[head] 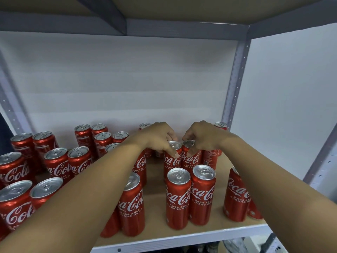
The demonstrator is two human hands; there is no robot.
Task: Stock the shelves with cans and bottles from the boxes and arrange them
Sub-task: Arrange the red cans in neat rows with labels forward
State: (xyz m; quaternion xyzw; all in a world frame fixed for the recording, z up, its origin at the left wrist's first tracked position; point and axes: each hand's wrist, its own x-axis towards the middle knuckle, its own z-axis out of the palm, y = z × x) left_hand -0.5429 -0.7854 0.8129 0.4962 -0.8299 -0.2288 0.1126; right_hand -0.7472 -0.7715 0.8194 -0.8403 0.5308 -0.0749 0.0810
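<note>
Several red Coca-Cola cans stand upright on a wooden shelf board [156, 207]. My left hand [156, 138] reaches in over the middle of the shelf and grips the top of one tall can [172, 162], thumb on its front. My right hand [202, 137] grips the top of the can beside it [191, 158], thumb down on its front. The two held cans stand side by side, touching. In front of them stands a pair of cans [189, 196], and another can [132, 205] stands under my left forearm.
Shorter red cans [56, 167] crowd the left half of the shelf in rows. Another can [237, 196] stands near the right edge, partly behind my right forearm. A grey metal upright [235, 83] marks the back right corner. The shelf's white front rail [182, 238] runs below.
</note>
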